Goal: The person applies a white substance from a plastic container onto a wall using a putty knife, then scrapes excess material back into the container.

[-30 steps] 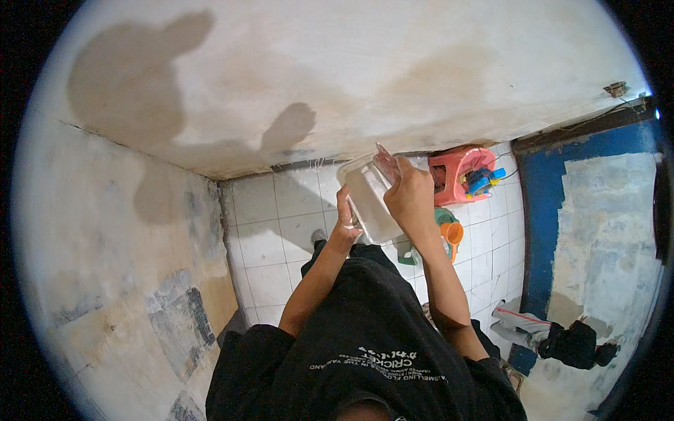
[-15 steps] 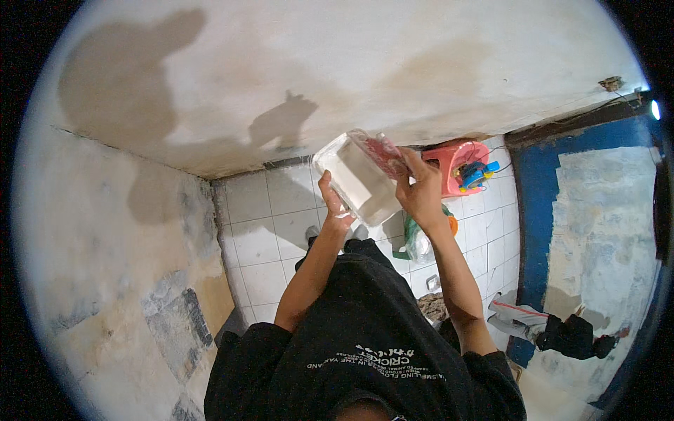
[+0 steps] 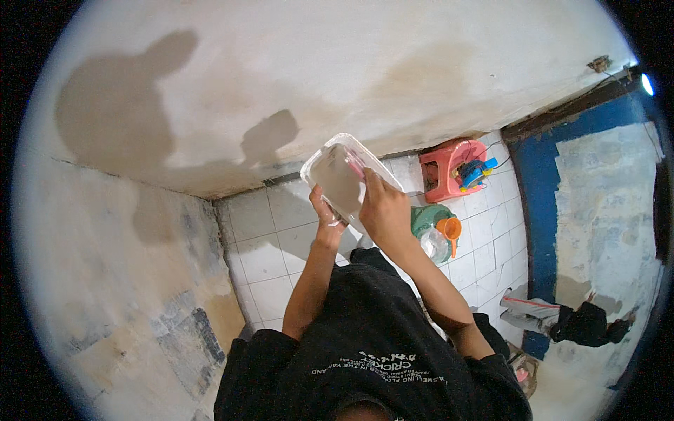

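Note:
My left hand (image 3: 328,216) grips the near left side of a white rectangular plastic tub (image 3: 385,167), held tilted in front of me with its open top facing up. A smooth off-white paste (image 3: 335,181) coats the inside. My right hand (image 3: 386,212) is closed on a pink-red flat spreader (image 3: 355,166). Its blade reaches down into the tub, against the paste near the far right wall. My fingers cover most of the spreader's handle end.
Close by stands a patchy plastered wall (image 3: 295,63). On the white tiled floor (image 3: 256,210) are a pink plastic stool (image 3: 437,175) bearing a blue and yellow object (image 3: 474,173), and a green container (image 3: 426,215) with an orange dipper (image 3: 449,228). Another person (image 3: 581,323) is by the blue wall.
My right hand has moved left and lowered the spreader from above the tub's right rim into the tub. The tub has shifted slightly left, uncovering the green container and dipper.

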